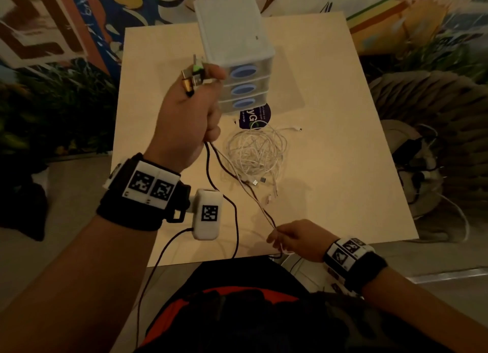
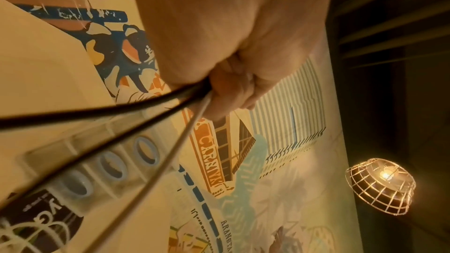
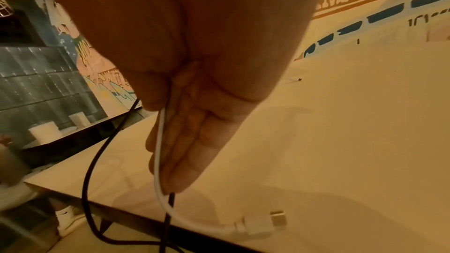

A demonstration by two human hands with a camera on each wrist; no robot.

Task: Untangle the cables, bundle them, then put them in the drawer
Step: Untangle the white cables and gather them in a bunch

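Hiding most of the clustered metal-tipped cable plugs inside the raised left hand, upper centre of the head view. Covering the pinch point on the thin dark and white cables behind the right hand. Blurring the white USB connector, lower centre.

Head view looking down over table, wrist views close along palms
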